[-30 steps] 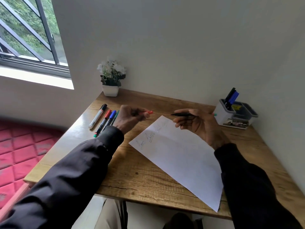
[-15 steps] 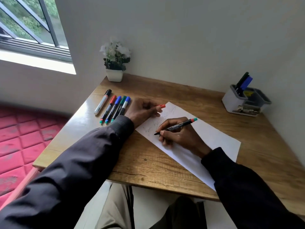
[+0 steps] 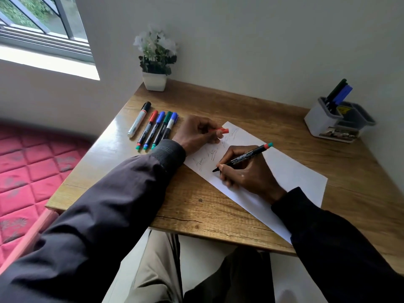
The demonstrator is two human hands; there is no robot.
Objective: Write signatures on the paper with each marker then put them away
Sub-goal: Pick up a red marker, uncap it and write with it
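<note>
A white sheet of paper (image 3: 290, 171) lies slanted on the wooden desk (image 3: 218, 106), with several scribbled signatures near its left end. My right hand (image 3: 247, 171) grips an uncapped black marker (image 3: 244, 157) with a red and teal end, its tip touching the paper. My left hand (image 3: 196, 133) rests at the paper's top left corner, pinching a red marker cap (image 3: 219, 130). Several markers (image 3: 156, 127) lie in a row to the left, with black, red, blue and green caps.
A white and grey desk organiser (image 3: 336, 121) at the back right holds a black and a blue marker. A small potted white flower (image 3: 155, 60) stands at the back left against the wall. A window and a red quilted mattress (image 3: 28, 171) are on the left.
My right hand came down from the air onto the paper and set the marker tip on it. My left hand settled at the paper's corner with the red cap. The view tilted down.
</note>
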